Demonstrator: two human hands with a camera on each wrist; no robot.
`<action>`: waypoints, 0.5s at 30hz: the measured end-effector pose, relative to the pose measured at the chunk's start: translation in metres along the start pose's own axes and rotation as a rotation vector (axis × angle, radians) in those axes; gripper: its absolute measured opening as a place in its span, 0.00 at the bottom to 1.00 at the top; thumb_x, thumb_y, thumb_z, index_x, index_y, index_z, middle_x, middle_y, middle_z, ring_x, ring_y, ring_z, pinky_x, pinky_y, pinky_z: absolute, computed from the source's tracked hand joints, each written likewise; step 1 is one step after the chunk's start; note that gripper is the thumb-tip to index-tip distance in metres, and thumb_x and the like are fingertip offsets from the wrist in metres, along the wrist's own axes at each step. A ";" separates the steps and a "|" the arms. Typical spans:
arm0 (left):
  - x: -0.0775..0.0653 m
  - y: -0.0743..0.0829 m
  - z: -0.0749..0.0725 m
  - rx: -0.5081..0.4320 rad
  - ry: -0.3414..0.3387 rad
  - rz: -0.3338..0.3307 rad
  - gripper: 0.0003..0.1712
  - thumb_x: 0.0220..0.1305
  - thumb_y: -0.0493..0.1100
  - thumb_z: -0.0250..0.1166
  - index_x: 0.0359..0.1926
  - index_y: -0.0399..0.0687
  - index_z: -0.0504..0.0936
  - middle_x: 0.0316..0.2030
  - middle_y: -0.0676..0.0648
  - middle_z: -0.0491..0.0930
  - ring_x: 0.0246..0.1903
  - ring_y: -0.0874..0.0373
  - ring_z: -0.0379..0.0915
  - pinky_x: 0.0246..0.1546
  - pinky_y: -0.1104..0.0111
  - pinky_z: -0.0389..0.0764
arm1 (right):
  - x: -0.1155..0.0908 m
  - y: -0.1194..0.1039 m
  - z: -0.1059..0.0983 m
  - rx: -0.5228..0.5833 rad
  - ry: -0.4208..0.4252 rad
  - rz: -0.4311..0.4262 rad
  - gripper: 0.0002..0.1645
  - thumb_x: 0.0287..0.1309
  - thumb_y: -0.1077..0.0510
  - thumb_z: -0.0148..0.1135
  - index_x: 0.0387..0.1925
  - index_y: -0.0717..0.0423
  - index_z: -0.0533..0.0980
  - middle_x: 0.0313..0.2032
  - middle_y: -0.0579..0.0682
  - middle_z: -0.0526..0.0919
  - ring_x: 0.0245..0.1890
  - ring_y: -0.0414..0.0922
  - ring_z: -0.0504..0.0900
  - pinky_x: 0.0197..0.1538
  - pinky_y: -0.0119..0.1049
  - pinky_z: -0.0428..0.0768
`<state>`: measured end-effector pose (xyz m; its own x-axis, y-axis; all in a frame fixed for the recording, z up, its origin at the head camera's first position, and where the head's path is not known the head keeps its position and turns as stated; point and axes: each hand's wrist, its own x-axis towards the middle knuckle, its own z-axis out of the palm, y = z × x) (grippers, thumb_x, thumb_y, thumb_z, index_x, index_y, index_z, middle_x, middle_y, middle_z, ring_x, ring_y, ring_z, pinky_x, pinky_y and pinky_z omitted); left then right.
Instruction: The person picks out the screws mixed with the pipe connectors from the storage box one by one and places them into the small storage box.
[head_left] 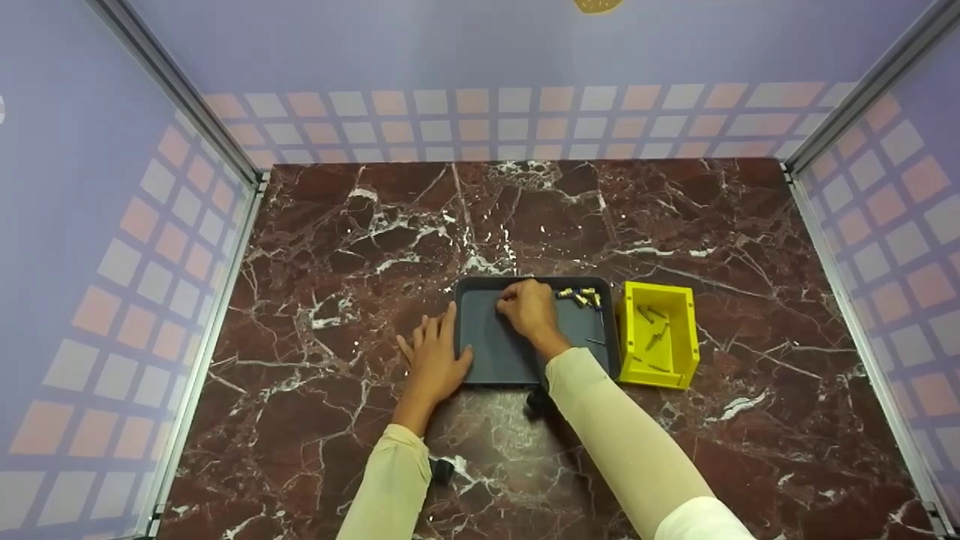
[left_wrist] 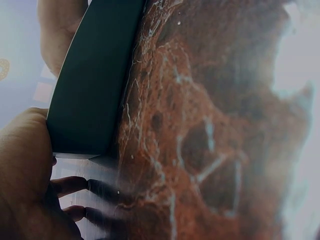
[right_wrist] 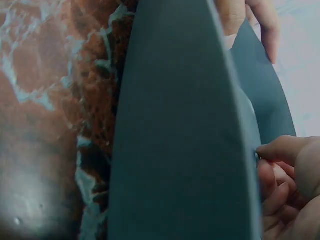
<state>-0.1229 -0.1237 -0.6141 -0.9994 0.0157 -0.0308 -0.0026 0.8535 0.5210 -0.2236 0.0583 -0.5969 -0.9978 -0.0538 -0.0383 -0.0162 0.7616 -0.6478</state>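
Observation:
A shallow dark grey tray (head_left: 487, 341) lies on the marbled table. At its left side rests my left hand (head_left: 435, 356), fingers spread and fairly straight, the thumb over the near part of the rim. Over the tray's middle is my right hand (head_left: 531, 309), with thumb and curled fingertips brought together low inside. In the right wrist view a small dark piece (right_wrist: 257, 156) shows at those fingertips, mostly hidden by them and the tray wall. Several small brass-coloured and dark pieces (head_left: 582, 297) lie in the tray's far right corner. A thin screw-like piece (head_left: 595, 342) lies nearer.
A yellow bin (head_left: 687, 334) stands against the tray's right side, with several screws (head_left: 655, 337) loose inside. Panels with a checked pattern (head_left: 480, 120) enclose the table at the back and both sides. The marbled tabletop (head_left: 315, 420) extends around the tray.

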 end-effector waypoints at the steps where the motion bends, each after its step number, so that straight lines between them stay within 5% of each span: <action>1: 0.000 0.000 0.000 0.000 0.002 0.000 0.47 0.70 0.54 0.63 0.82 0.57 0.51 0.72 0.42 0.65 0.76 0.33 0.51 0.69 0.24 0.38 | 0.000 0.000 0.000 -0.003 0.000 -0.008 0.05 0.52 0.55 0.75 0.32 0.47 0.92 0.34 0.45 0.92 0.38 0.47 0.90 0.45 0.43 0.85; 15: 0.000 0.002 0.000 0.011 0.009 -0.001 0.46 0.70 0.54 0.63 0.82 0.57 0.52 0.72 0.43 0.65 0.75 0.34 0.52 0.69 0.24 0.40 | -0.002 0.003 0.001 0.041 -0.025 -0.032 0.06 0.53 0.53 0.77 0.35 0.45 0.92 0.31 0.43 0.91 0.32 0.42 0.89 0.39 0.40 0.85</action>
<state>-0.1224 -0.1225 -0.6131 -0.9997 0.0105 -0.0231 -0.0028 0.8594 0.5113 -0.2215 0.0606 -0.5996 -0.9949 -0.0943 -0.0358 -0.0450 0.7323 -0.6795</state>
